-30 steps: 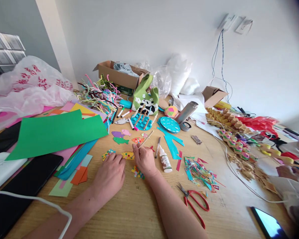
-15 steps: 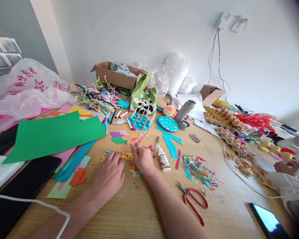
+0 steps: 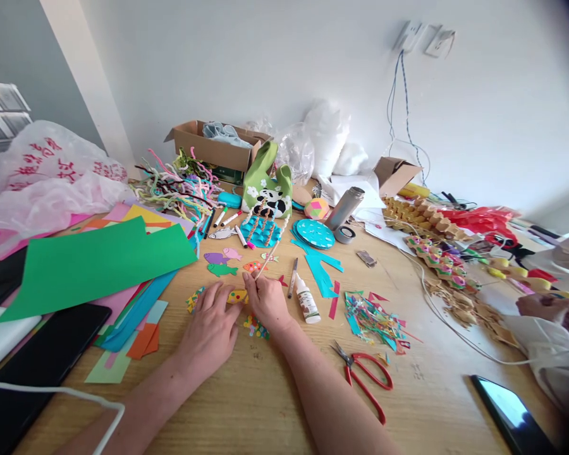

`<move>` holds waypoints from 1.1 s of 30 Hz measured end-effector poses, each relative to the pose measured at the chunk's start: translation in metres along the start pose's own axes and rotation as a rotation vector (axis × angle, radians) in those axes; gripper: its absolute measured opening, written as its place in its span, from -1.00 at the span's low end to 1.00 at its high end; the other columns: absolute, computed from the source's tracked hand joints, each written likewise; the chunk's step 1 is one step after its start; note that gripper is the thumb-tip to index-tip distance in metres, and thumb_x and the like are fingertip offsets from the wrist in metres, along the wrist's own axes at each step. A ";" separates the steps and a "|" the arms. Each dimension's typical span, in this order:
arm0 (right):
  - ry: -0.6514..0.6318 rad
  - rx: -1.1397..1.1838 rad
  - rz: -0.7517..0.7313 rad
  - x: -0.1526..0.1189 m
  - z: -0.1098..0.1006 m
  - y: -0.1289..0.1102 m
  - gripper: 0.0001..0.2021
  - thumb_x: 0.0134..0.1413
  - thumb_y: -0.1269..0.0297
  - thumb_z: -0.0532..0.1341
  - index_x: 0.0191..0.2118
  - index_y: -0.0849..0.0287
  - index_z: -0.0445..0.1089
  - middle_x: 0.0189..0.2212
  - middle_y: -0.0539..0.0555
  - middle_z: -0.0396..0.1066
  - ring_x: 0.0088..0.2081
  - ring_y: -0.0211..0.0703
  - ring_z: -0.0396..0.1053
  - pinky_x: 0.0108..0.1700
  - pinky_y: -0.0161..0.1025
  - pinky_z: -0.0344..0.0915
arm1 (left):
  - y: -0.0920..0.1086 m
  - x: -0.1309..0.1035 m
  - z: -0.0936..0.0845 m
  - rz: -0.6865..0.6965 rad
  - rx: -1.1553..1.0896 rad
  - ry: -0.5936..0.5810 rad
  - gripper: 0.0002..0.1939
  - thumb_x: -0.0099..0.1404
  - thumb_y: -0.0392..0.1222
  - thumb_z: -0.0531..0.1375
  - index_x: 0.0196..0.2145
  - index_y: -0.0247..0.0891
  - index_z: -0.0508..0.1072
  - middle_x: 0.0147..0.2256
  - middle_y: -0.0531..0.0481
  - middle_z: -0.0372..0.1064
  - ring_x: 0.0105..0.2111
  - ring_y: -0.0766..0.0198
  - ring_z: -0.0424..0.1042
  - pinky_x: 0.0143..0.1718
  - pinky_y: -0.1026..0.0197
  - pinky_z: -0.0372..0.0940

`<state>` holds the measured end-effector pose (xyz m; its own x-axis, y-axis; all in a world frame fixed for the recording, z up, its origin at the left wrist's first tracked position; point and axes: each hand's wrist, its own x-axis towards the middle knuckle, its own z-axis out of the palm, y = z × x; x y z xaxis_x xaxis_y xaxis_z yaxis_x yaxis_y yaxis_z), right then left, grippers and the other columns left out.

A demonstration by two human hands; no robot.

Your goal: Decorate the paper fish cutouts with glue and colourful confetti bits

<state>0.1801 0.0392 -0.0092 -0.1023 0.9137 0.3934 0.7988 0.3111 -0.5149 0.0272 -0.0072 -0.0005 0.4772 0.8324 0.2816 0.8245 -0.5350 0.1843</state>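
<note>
My left hand point(image 3: 211, 325) lies with its fingers stretched flat over a yellow paper piece point(image 3: 238, 296) with coloured dots, partly covering it. A patterned yellow and blue paper shape point(image 3: 194, 301) shows beside those fingertips. My right hand point(image 3: 268, 303) pinches a thin wooden stick point(image 3: 269, 258) that slants up and away; its lower end is hidden at the fingers, by the yellow piece. Small coloured paper dots point(image 3: 255, 327) are heaped between my wrists. Just beyond lie purple point(image 3: 215, 258), green point(image 3: 222, 269) and orange point(image 3: 253, 266) paper fish.
A glue bottle point(image 3: 308, 303) and a pen point(image 3: 293, 278) lie right of my right hand. Red-handled scissors point(image 3: 367, 376), paper scraps point(image 3: 374, 319) and a phone point(image 3: 507, 404) are further right. Green paper point(image 3: 90, 265) covers a stack at left. Another person's hand point(image 3: 543, 306) is at far right.
The view has shifted slightly, so most things sit a little further left. Both hands stay at the yellow paper piece, and the stick remains in my right fingers.
</note>
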 end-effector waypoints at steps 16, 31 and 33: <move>0.098 0.439 0.293 0.007 -0.024 -0.005 -0.43 0.27 -0.19 -0.06 -0.56 0.13 0.29 -0.69 0.00 0.33 -0.63 -0.25 0.35 -0.56 -0.37 0.17 | -0.003 -0.003 0.003 0.000 0.013 -0.029 -0.62 0.22 -0.41 0.12 -0.03 -0.22 0.52 0.14 -0.24 0.27 0.23 -0.16 0.11 0.24 -0.21 0.14; 0.235 0.315 0.162 -0.037 -0.040 0.026 -0.48 0.35 -0.04 -0.06 -0.57 0.14 0.25 -0.63 0.04 0.34 -0.62 -0.29 0.29 -0.57 -0.35 0.13 | -0.011 -0.005 0.005 0.051 -0.098 0.072 -0.54 0.19 -0.46 0.08 0.03 -0.28 0.45 0.04 -0.21 0.34 0.13 -0.03 0.21 0.18 -0.14 0.23; 0.226 0.243 0.049 -0.037 -0.040 0.034 -0.49 0.37 0.03 -0.06 -0.59 0.13 0.21 -0.63 0.03 0.33 -0.60 -0.29 0.29 -0.52 -0.33 0.14 | -0.013 -0.005 0.006 0.062 -0.117 0.085 -0.56 0.18 -0.46 0.07 0.00 -0.28 0.46 -0.02 -0.19 0.37 0.06 -0.01 0.27 0.12 -0.13 0.29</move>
<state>0.2346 0.0054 -0.0112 0.0884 0.8565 0.5086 0.6317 0.3465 -0.6935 0.0161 -0.0039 -0.0102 0.4946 0.7847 0.3736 0.7507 -0.6024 0.2714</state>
